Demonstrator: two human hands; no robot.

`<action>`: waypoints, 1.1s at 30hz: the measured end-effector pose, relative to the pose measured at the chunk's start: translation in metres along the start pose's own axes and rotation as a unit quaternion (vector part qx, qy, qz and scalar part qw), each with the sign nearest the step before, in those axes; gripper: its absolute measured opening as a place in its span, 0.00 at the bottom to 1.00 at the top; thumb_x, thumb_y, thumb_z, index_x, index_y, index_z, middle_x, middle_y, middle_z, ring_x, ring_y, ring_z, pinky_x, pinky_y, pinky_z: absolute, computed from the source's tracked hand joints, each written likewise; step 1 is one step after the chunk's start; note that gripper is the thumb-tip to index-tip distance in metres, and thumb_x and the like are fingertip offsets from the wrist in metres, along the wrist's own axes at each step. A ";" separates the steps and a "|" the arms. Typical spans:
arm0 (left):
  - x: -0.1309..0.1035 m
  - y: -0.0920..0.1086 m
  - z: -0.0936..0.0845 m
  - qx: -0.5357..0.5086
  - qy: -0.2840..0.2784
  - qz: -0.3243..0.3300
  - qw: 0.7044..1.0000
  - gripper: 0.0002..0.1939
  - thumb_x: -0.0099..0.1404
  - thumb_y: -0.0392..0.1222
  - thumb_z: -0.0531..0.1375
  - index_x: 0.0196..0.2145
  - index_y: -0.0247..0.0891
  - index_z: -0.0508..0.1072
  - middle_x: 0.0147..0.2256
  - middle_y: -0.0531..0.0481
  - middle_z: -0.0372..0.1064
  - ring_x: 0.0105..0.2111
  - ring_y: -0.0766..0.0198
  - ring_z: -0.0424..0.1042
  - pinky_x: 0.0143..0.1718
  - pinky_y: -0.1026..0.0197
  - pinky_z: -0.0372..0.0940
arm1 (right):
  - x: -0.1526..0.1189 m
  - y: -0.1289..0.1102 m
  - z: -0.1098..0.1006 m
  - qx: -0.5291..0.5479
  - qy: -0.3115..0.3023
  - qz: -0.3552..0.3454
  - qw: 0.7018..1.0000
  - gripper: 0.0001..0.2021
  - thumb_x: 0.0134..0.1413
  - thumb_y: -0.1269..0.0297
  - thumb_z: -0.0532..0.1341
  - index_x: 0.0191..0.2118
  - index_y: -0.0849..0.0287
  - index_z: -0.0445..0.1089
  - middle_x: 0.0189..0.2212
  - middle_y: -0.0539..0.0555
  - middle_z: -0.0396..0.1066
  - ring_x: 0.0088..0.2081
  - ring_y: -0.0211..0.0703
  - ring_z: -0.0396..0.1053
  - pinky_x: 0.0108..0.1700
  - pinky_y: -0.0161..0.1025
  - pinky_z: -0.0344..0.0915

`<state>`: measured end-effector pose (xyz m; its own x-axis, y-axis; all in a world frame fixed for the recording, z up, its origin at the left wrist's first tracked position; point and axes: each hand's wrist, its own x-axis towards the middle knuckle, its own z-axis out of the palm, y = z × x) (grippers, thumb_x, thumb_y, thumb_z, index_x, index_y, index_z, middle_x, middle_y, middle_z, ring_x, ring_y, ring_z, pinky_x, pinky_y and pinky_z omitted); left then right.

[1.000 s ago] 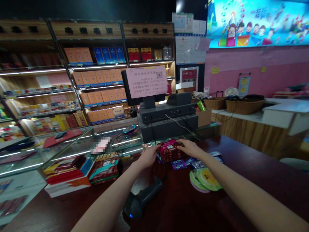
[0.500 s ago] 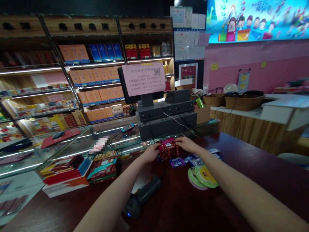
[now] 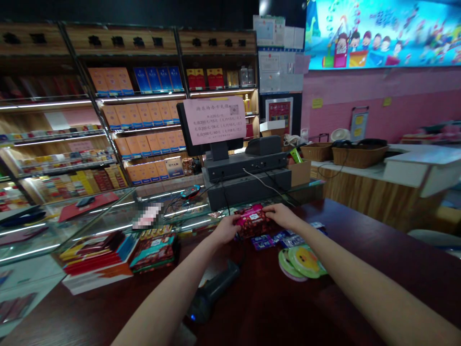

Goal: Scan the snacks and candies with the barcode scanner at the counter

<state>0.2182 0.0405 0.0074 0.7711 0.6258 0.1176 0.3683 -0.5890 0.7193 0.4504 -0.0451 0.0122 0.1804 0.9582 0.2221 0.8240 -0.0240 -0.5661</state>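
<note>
My left hand (image 3: 226,229) and my right hand (image 3: 282,216) grip a small stack of pink-and-brown packets (image 3: 252,218), which look like chocolate bars, one hand at each end. Just in front of the stack lie small purple packets (image 3: 262,241) and blue-and-silver packets (image 3: 290,239), partly behind my right forearm. Two round green-rimmed items (image 3: 305,262) with a yellow face design overlap beside that forearm. A dark barcode scanner (image 3: 216,290) rests on the brown counter to the right of my left forearm, which partly covers it.
At left stand a white box of red and yellow packets (image 3: 95,257) and a stack of teal-and-brown packets (image 3: 153,252). A till with a pink sign (image 3: 215,121) is behind my hands on a glass display case (image 3: 173,194). Wicker baskets (image 3: 358,156) sit on the back-right counter.
The packet stack has tipped between my hands, so its pink top face now shows more than its layered edges. Both hands keep their hold, and the camera view has shifted slightly.
</note>
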 end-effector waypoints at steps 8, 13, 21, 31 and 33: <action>-0.042 0.012 -0.028 -0.024 0.031 0.051 0.998 0.27 0.56 0.32 0.59 0.55 0.38 0.73 0.52 0.48 0.74 0.52 0.54 0.71 0.58 0.52 0.63 | -0.023 -0.032 0.001 0.046 0.047 -0.021 0.998 0.18 0.53 0.68 0.57 0.48 0.56 0.78 0.48 0.54 0.78 0.52 0.52 0.73 0.58 0.45 0.64; -0.080 0.014 -0.056 -0.005 0.069 0.054 0.996 0.26 0.59 0.34 0.59 0.56 0.39 0.73 0.53 0.48 0.74 0.54 0.54 0.71 0.59 0.52 0.63 | -0.031 -0.064 0.017 0.134 0.036 -0.055 0.989 0.21 0.51 0.68 0.58 0.50 0.57 0.77 0.50 0.54 0.77 0.51 0.51 0.73 0.57 0.45 0.66; -0.139 -0.007 -0.087 0.072 0.146 0.016 0.986 0.28 0.59 0.32 0.59 0.58 0.41 0.70 0.58 0.46 0.69 0.58 0.55 0.68 0.63 0.48 0.58 | -0.031 -0.111 0.055 0.153 0.028 -0.098 0.983 0.28 0.45 0.70 0.62 0.57 0.59 0.71 0.59 0.58 0.69 0.59 0.52 0.67 0.64 0.48 0.59; -0.181 -0.069 -0.077 0.234 0.268 0.017 0.935 0.33 0.56 0.30 0.62 0.59 0.47 0.68 0.58 0.45 0.69 0.61 0.46 0.61 0.65 0.27 0.39 | -0.037 -0.128 0.118 0.060 0.069 -0.157 0.983 0.35 0.42 0.76 0.60 0.61 0.54 0.66 0.62 0.55 0.65 0.68 0.56 0.51 0.67 0.62 0.51; -0.187 -0.079 -0.074 0.261 0.298 0.052 0.917 0.33 0.58 0.31 0.62 0.60 0.47 0.66 0.57 0.44 0.69 0.61 0.47 0.62 0.65 0.27 0.39 | -0.039 -0.130 0.127 0.062 0.102 -0.205 0.971 0.35 0.44 0.77 0.58 0.62 0.53 0.65 0.63 0.54 0.65 0.68 0.55 0.51 0.66 0.62 0.53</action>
<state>0.0060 0.0078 -0.0209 0.4527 0.6290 0.6321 0.6276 -0.7282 0.2752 0.2681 -0.0435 -0.0234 -0.0358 0.8029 0.5951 0.7806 0.3943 -0.4850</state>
